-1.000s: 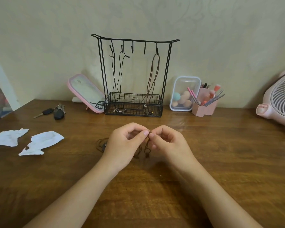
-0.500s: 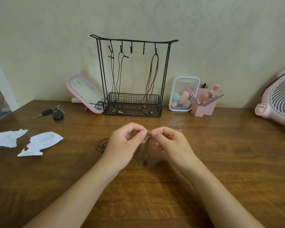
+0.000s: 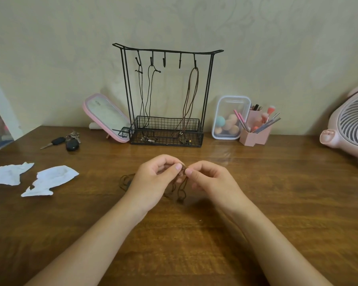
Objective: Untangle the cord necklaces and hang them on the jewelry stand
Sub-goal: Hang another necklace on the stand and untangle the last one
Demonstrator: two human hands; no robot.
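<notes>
Well inside table [image 3: 277, 193] edges, left hand [image 3: 153, 179], right hand [image 3: 212, 181], apparently on cord [image 3: 182, 187].

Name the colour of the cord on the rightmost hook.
The cord is brown; head view shows it.

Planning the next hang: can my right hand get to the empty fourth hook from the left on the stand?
Probably yes: nothing stands between the right hand and the jewelry stand, and that hook hangs empty. But it pinches the tangled cord with the left hand, so untangling comes first.
</notes>
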